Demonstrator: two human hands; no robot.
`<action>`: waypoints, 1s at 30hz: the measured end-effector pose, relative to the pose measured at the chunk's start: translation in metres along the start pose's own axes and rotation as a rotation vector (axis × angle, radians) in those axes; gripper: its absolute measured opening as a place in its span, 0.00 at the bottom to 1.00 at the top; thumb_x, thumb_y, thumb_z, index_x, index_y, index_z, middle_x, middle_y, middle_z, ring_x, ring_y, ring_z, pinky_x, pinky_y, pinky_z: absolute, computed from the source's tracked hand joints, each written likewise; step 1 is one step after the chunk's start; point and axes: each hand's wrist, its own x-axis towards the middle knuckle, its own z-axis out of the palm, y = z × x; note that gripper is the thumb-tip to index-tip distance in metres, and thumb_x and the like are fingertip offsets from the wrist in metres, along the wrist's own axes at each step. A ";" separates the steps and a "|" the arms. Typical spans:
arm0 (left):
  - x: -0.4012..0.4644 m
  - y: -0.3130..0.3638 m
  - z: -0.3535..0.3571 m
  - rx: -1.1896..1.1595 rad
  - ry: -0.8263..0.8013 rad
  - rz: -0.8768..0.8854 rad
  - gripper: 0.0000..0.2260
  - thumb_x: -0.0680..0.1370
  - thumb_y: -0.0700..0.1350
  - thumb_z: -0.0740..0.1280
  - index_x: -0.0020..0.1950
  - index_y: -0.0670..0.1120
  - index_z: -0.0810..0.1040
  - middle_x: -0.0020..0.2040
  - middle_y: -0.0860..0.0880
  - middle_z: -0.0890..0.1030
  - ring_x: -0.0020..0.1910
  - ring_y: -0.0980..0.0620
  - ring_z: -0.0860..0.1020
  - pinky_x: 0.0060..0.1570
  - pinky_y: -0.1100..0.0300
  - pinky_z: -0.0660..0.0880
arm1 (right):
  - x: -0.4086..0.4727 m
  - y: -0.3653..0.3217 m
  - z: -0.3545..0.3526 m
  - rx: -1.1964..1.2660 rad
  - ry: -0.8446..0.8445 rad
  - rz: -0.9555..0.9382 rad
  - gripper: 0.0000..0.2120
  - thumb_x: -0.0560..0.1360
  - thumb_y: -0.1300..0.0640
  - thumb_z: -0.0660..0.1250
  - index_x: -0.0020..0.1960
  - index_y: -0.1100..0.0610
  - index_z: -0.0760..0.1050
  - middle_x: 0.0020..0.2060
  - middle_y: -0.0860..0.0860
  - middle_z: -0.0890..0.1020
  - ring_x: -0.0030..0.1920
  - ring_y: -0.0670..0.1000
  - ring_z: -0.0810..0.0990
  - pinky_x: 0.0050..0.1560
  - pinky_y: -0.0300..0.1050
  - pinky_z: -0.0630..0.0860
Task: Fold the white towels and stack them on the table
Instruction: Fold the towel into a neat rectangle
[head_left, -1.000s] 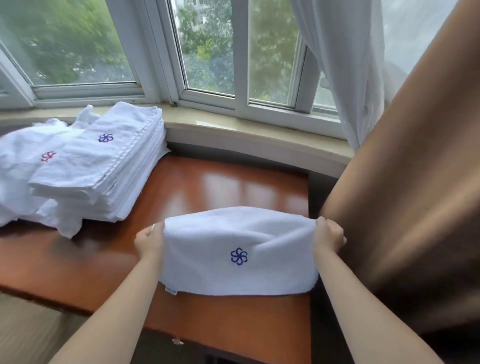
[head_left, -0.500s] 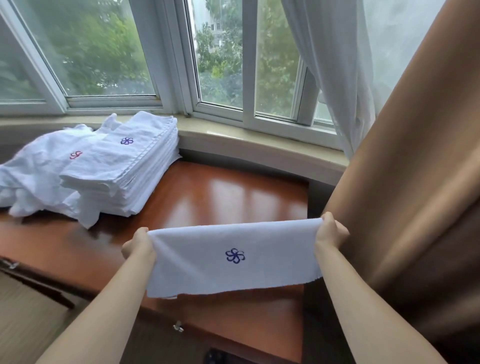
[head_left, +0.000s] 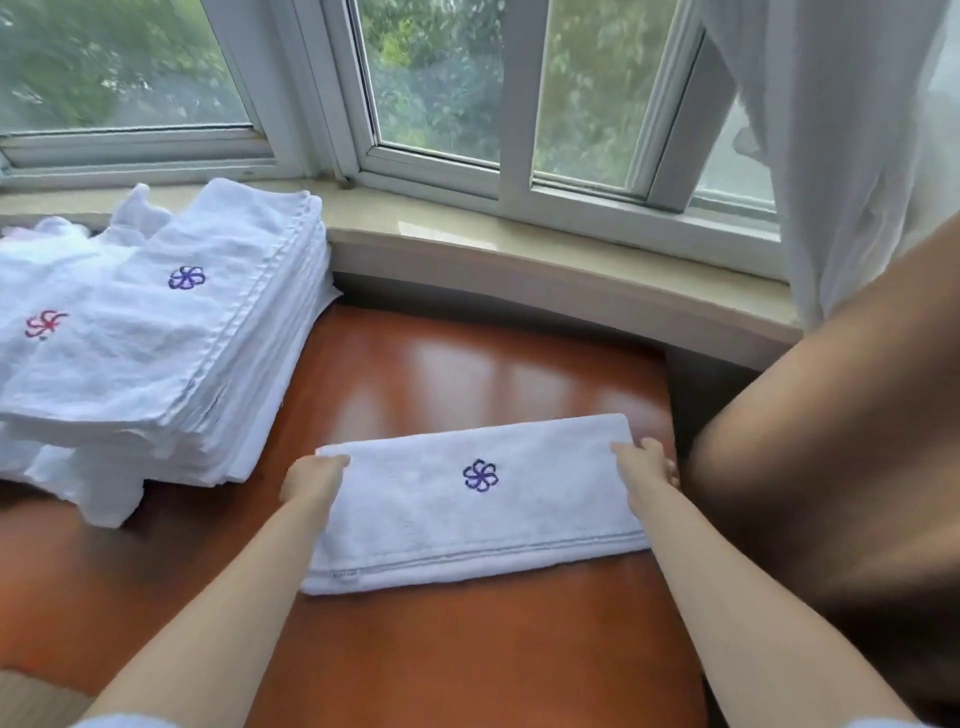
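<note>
A white towel (head_left: 467, 504) lies flat on the reddish-brown table (head_left: 467, 649), folded into a long horizontal band. Its upper face carries one blue flower emblem (head_left: 480, 475) near the centre. A stitched stripe runs along the near long edge, with a small label at the near left corner.

The left hand (head_left: 311, 478) grips the far left corner of the towel, fingers curled over the edge. The right hand (head_left: 644, 465) grips the far right corner in the same manner, thumb on top of the cloth. Both forearms extend from the bottom of the view.

One stack of folded towels (head_left: 208, 364) stands at the left of the table, well apart from the towel in hand. The layer count cannot be read exactly. Its top towel shows one blue flower emblem. To the left of and partly under the stack lies a heap of loose white towels (head_left: 47, 291), one of them showing one red flower emblem (head_left: 44, 323).

Behind the table runs a beige windowsill (head_left: 519, 244) below a white-framed window (head_left: 514, 104). A sheer white curtain (head_left: 841, 130) hangs at the right, with a brown curtain (head_left: 841, 467) in front of it.
</note>
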 end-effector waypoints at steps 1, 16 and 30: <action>0.004 -0.005 0.005 0.101 -0.012 0.007 0.18 0.76 0.45 0.69 0.62 0.36 0.77 0.61 0.37 0.78 0.59 0.38 0.76 0.62 0.48 0.73 | 0.000 0.008 0.005 -0.095 0.026 0.013 0.25 0.77 0.53 0.63 0.72 0.55 0.66 0.66 0.58 0.66 0.65 0.61 0.66 0.56 0.45 0.65; -0.027 -0.049 0.002 0.469 0.130 0.010 0.28 0.73 0.57 0.70 0.64 0.40 0.70 0.60 0.40 0.75 0.58 0.37 0.75 0.58 0.45 0.73 | -0.014 0.041 0.001 -0.438 0.208 -0.088 0.16 0.78 0.51 0.65 0.63 0.56 0.73 0.60 0.57 0.75 0.61 0.58 0.73 0.66 0.53 0.61; -0.042 -0.061 -0.015 0.274 0.132 0.160 0.09 0.75 0.44 0.66 0.53 0.44 0.72 0.52 0.44 0.78 0.47 0.43 0.73 0.48 0.54 0.70 | -0.025 0.035 -0.017 -0.285 0.122 -0.222 0.16 0.82 0.55 0.55 0.63 0.56 0.77 0.62 0.56 0.74 0.62 0.60 0.72 0.64 0.52 0.66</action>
